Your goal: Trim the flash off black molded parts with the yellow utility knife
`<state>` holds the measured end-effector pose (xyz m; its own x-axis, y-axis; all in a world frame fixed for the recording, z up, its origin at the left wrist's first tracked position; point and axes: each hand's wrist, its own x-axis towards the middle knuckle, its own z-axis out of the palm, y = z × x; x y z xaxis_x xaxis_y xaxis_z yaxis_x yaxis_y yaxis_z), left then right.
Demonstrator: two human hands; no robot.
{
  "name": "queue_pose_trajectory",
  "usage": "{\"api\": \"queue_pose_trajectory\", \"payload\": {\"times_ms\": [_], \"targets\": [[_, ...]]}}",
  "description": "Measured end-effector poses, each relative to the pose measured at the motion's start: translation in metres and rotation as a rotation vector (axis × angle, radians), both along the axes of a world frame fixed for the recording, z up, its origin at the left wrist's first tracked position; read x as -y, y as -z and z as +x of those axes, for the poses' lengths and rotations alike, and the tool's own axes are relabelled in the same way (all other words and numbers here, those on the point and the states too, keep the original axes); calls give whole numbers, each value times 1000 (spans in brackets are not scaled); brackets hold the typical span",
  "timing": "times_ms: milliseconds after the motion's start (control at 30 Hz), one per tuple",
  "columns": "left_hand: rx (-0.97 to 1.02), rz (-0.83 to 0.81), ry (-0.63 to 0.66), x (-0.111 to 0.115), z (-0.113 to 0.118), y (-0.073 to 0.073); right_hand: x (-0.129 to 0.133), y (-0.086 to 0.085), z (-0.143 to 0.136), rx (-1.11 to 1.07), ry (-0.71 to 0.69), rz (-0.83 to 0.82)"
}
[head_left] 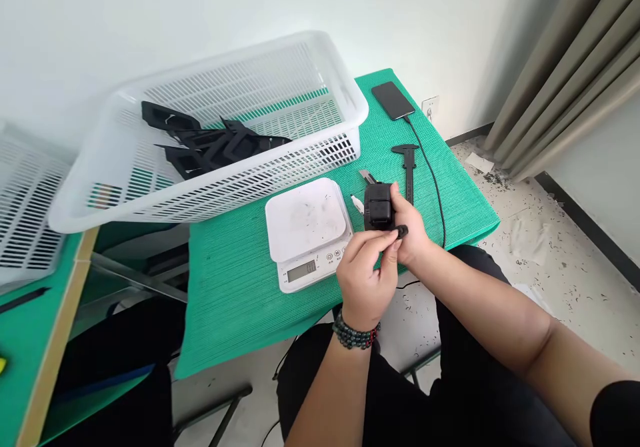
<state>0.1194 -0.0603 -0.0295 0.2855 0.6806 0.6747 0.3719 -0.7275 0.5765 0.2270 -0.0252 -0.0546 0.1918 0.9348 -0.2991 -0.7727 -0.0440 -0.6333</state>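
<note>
My left hand (366,270), with beaded bracelets (356,332) at its wrist, pinches a small dark piece (401,231) between thumb and fingertips. Beside it, my right hand (413,232) is closed around a black boxy object (379,205) with a raised rectangular block; its exact kind is unclear. The small piece is close to the lower right of the boxy object, and I cannot tell if they are joined. Left of my hands stands a white digital scale (306,220) with dark specks on its plate. Partly hidden behind the boxy object are a utility knife (367,176) and a white pen (357,203).
A white plastic basket (280,170) holds several black angular parts (215,143). Right of my hands lie a black caliper (409,167) and a phone (393,100) with a cable (431,167). Another basket (25,200) stands at far left. The green-covered table (240,313) ends near my legs.
</note>
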Motion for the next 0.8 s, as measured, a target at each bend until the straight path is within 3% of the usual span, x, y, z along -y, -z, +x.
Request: {"api": "queue_pose_trajectory", "payload": {"times_ms": [133,400,600,800], "targets": [[-2,30,-26,3,4,1,2,-5,1,-121,-33,-31],[-19,268,-200,-4,-1,1,3,-16,-12,118,187,73],[-25,306,-280,-12,-10,-1,6,-21,-9,375,118,247],[-16,274,-343,-14,-15,1,6,-25,-4,583,-6,303]]}}
